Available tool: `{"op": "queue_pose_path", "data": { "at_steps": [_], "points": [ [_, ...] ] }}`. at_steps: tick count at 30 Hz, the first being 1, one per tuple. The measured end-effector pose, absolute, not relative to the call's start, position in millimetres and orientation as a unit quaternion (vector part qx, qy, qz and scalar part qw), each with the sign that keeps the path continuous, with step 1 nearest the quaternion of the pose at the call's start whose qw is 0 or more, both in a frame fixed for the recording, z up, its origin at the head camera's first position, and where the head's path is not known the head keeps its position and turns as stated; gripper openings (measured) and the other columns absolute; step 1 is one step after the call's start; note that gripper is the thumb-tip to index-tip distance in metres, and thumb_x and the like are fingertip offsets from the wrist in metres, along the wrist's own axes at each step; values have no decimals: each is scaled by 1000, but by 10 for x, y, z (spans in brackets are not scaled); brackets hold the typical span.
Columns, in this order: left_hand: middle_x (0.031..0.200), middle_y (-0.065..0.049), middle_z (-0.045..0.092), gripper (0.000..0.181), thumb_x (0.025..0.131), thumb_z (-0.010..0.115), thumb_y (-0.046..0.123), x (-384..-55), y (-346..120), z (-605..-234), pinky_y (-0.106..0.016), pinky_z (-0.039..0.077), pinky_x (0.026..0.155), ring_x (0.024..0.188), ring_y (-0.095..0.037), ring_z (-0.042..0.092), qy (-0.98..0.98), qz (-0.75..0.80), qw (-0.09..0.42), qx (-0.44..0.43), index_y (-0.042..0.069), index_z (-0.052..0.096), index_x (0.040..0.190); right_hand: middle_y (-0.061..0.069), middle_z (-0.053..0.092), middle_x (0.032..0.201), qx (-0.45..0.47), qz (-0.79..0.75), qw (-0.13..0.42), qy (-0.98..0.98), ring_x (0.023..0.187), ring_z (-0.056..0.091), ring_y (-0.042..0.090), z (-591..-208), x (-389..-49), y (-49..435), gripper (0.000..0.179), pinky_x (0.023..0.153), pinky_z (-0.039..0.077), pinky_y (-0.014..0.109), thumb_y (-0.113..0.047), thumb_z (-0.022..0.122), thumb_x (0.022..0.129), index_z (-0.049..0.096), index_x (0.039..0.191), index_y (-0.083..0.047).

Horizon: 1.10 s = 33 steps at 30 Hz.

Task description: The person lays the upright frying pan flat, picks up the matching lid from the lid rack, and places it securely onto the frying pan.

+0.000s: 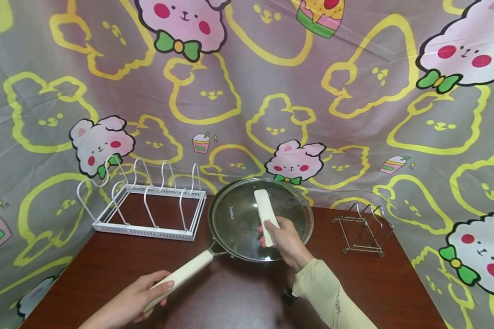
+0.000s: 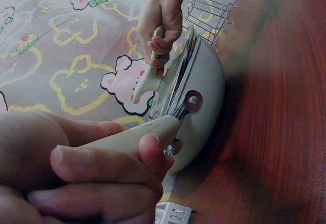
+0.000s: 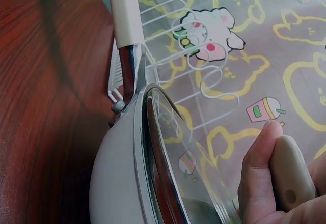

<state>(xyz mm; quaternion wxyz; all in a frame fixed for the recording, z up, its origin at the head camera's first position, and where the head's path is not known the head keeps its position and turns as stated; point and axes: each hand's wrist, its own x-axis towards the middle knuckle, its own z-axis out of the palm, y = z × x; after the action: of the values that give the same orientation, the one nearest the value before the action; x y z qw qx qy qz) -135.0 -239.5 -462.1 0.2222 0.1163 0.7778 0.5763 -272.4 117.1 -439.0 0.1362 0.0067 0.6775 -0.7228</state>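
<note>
A cream wok-shaped pan [image 2: 210, 89] sits in the middle of the head view, covered by a glass lid [image 1: 234, 233] with a metal rim. My left hand [image 1: 137, 292] grips the far end of the pan's long cream handle [image 1: 191, 268], thumb along its top. On the lid, my right hand [image 1: 287, 240] holds the near end of the upright-standing cream lid handle [image 1: 263, 203]. The right wrist view shows the lid rim lying close along the pan rim, with the thumb and fingers around the lid handle [image 3: 291, 170].
To the left stands a white rack [image 1: 146, 232] with several tall wire dividers. A smaller metal wire rack [image 1: 363, 250] is at the right. The brown wooden table [image 1: 230, 301] meets a cartoon-printed cloth [image 1: 238, 82] at the back and sides.
</note>
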Motion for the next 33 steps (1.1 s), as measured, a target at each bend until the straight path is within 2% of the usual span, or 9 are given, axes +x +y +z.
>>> {"op": "queue_pose_path", "data": {
  "at_steps": [33],
  "points": [
    [83, -3, 59, 35, 111, 47, 27, -1376, -2386, -4606, -16, 30, 39, 44, -5, 39, 770, 584, 237, 102, -3, 53, 128, 13, 65, 92, 4, -736, 136, 663, 61, 62, 14, -4419, -2722, 1123, 35, 59, 57, 26, -9, 48, 109, 45, 133, 16]
  ]
}}
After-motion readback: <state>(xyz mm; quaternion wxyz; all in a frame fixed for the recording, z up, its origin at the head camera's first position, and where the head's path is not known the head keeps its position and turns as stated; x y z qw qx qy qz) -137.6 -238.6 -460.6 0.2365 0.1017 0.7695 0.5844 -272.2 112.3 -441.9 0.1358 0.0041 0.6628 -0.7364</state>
